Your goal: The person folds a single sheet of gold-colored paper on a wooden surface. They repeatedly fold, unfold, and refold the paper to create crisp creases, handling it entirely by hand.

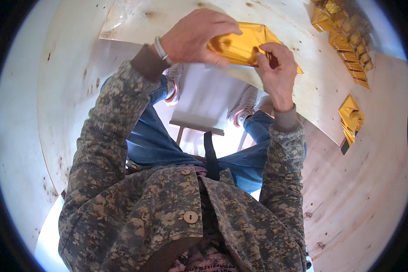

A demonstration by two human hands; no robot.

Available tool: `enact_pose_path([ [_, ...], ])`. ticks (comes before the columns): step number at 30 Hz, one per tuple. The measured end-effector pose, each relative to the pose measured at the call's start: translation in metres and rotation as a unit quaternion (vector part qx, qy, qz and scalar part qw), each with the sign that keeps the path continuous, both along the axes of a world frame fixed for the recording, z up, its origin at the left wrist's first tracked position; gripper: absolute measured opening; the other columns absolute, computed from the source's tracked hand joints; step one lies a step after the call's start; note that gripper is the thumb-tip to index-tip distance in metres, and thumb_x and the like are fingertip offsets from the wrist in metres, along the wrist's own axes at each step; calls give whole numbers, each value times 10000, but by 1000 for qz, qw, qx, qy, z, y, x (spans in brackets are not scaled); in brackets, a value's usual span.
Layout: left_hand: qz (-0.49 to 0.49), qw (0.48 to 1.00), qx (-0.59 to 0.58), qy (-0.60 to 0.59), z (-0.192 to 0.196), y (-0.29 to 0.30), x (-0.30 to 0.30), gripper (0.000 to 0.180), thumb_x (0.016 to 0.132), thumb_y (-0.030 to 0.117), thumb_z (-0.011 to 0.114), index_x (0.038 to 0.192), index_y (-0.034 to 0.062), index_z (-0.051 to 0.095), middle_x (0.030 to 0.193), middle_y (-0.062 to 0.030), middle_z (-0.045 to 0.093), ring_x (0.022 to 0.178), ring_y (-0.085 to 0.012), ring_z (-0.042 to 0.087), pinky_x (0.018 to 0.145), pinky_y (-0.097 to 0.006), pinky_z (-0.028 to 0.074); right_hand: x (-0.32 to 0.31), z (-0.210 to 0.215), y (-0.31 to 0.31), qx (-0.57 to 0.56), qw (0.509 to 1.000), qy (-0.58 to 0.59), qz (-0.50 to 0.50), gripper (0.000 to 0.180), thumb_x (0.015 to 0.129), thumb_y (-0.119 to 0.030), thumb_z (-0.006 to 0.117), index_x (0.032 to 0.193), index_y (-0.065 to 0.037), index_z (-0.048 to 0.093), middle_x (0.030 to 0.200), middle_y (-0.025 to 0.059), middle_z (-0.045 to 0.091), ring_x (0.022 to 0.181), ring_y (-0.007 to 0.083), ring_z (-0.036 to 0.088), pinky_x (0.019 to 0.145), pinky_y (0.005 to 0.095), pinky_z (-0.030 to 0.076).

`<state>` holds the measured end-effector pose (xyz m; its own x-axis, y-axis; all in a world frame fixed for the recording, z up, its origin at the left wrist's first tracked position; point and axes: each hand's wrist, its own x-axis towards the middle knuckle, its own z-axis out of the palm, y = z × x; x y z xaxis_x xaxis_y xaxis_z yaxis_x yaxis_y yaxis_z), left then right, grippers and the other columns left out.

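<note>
A shiny gold foil sheet (247,41), partly folded, lies at the near edge of the wooden table, with a pointed corner at its right. At its left end is my left hand (197,36), its fingers over the far side and its thumb at the near side, slightly blurred. The sheet curls between them. My right hand (279,70) pinches the right part of the sheet between thumb and forefinger. The foil's underside is hidden.
The pale wooden table (324,97) carries several stacked gold folded foil pieces (344,41) at the far right. A smaller gold foil bundle (350,115) sits near the table's right corner. Below the edge are my legs and a wooden bar (197,128).
</note>
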<state>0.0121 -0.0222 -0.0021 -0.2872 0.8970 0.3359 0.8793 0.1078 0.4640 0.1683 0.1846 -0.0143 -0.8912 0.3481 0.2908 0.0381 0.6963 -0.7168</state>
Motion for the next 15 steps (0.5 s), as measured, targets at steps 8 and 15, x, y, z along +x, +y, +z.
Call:
enact_pose_path([
  [8,-4,999,-31,42,-28,-39,18,637,654,250,884,1192,174,551,1321,-71,544,1275,-282,496,1154,-481,306,0,3,-7,-21,1000,-13,8,226,795,-106,781,985,-6,710,1029,137,658,855,204,647,687,302,530],
  [15,-15,1000,8,24,-32,-45,14,276,740,172,805,942,147,620,1208,-38,617,1240,-259,543,1151,-545,303,-1,8,-15,108,993,-24,40,247,774,-108,783,992,-15,714,1064,154,657,920,268,647,763,331,548],
])
